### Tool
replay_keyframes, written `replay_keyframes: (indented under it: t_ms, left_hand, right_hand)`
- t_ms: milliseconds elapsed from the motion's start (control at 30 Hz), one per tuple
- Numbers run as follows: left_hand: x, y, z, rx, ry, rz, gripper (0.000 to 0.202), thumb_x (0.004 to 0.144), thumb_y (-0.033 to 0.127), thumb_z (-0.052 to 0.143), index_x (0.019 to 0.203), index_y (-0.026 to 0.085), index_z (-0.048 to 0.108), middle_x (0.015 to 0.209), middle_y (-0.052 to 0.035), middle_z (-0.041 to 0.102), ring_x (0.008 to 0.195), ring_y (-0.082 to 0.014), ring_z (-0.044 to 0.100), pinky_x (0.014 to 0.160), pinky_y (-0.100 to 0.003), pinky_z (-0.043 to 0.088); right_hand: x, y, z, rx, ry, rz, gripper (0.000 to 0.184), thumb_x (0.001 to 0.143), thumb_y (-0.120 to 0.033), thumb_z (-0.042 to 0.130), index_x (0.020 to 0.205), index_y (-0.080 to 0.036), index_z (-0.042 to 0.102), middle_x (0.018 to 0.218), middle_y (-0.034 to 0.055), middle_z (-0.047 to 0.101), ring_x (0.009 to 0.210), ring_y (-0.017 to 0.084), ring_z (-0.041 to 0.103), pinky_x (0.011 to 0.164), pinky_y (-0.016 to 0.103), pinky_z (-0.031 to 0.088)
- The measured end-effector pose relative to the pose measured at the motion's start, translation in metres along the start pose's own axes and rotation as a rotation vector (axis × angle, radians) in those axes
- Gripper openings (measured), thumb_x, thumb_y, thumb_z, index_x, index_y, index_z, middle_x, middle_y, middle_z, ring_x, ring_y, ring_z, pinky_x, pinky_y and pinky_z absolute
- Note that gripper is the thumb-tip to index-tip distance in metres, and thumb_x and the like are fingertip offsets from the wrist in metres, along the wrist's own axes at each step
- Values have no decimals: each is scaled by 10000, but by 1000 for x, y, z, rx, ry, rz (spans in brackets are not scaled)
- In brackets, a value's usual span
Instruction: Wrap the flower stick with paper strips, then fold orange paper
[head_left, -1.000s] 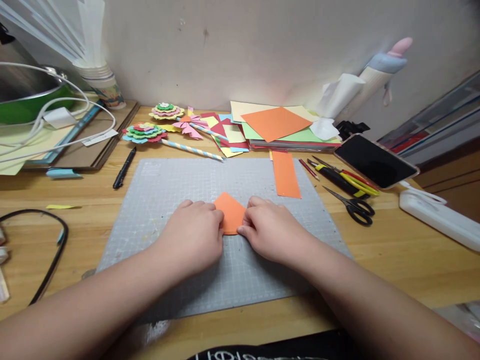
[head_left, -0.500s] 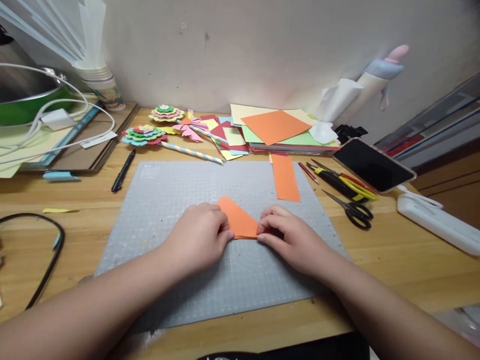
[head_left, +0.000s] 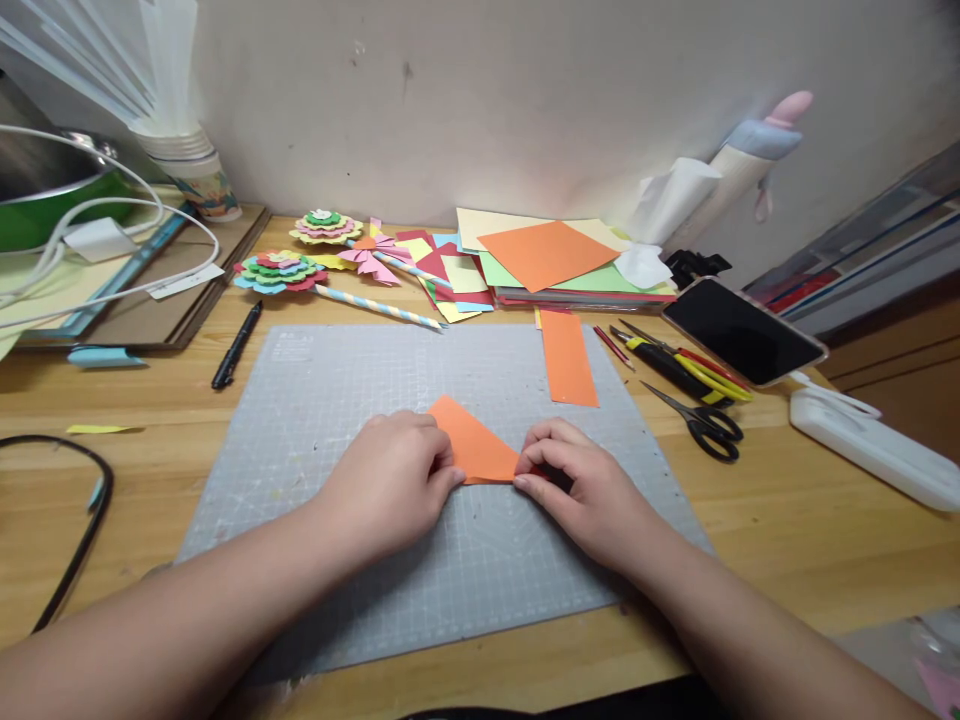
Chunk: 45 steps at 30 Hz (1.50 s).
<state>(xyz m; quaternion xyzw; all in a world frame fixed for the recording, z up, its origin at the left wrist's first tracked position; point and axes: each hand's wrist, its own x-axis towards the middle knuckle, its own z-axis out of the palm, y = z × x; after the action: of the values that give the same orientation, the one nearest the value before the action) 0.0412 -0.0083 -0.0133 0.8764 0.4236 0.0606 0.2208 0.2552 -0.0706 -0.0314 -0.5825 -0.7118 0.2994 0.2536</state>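
A folded orange paper (head_left: 474, 446) lies on the grey cutting mat (head_left: 330, 400), in front of me. My left hand (head_left: 386, 478) rests on its left end with the fingers curled, pressing it down. My right hand (head_left: 581, 480) pinches the paper's right tip between thumb and fingers. Part of the paper is hidden under both hands.
An orange paper strip (head_left: 568, 357) lies at the mat's far right. Behind are stacked coloured sheets (head_left: 547, 255) and paper flowers (head_left: 281, 270) on striped straws. Scissors (head_left: 701, 425), a utility knife (head_left: 679, 365), a phone (head_left: 742, 330), a white case (head_left: 874, 445), a black pen (head_left: 236, 345) and cables (head_left: 71, 540) surround the mat.
My right hand has slid to the right along the paper's edge, baring more of it as a longer triangle. The left hand has stayed on the left end.
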Motion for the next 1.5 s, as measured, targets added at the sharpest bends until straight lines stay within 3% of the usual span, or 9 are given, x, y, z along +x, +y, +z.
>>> replay_keyframes:
  t_ms: [233,467,633,733,833,933,1100,1267,1500]
  left_hand:
    - [0,0,0,-5,-3,-6,200,816,273,569,633,192,565,697,-20,610,691,-185,530,624,-327,365]
    - [1,1,-3,-3,-51,-27,228,828,315,548,638,189,562,723,-19,613,713,-183,529,638,-318,358]
    - [0,-1,-1,25,-51,-21,199,840,324,552,701,185,586,739,-27,622,716,-186,532,630,-314,350]
    - [-2,-5,3,12,-40,123,127,887,248,497,886,204,616,828,-16,647,755,-177,557,658,-309,362]
    - [-4,-8,5,67,-49,359,276,916,157,436,1090,288,606,897,1,638,804,-170,561,694,-312,361]
    - [-6,-9,4,191,-41,475,354,912,124,434,1171,305,593,865,-8,608,786,-176,541,694,-323,351]
    - [-7,-5,4,186,-34,356,323,914,165,469,1132,337,632,881,-12,575,780,-178,518,681,-318,340]
    - [-6,-4,5,108,-60,279,271,923,241,491,1097,372,653,856,-5,572,789,-178,507,666,-308,315]
    - [-6,-6,5,86,-73,286,283,943,254,449,1112,365,647,864,-14,577,784,-179,499,660,-311,296]
  right_hand:
    - [2,-1,2,-109,14,-10,122,869,-152,561,756,-191,589,890,32,547,826,173,529,758,335,424]
    - [14,-19,-5,-431,-66,162,160,851,-215,596,694,-186,587,873,37,571,792,192,541,702,344,404]
    - [25,-24,-13,-514,-170,233,263,845,-313,616,620,-185,568,861,38,572,716,169,552,614,308,401]
    - [32,-26,-17,-547,-250,267,291,845,-339,615,603,-183,573,869,45,572,699,167,565,579,299,392]
    - [38,-29,-18,-565,-302,292,303,845,-368,616,608,-181,586,874,49,580,656,158,566,559,301,382]
    - [41,-30,-19,-569,-315,288,288,839,-374,626,626,-181,603,872,49,588,664,163,575,565,304,386]
    - [36,-23,-20,-521,-295,237,291,848,-367,618,622,-185,591,850,42,578,690,164,573,594,301,403]
    - [20,-11,-22,-426,-192,110,188,890,-295,564,727,-203,580,881,25,575,810,176,561,673,298,421]
    - [15,-11,-14,-426,-100,173,204,871,-227,568,679,-199,504,853,26,550,776,175,544,679,312,425]
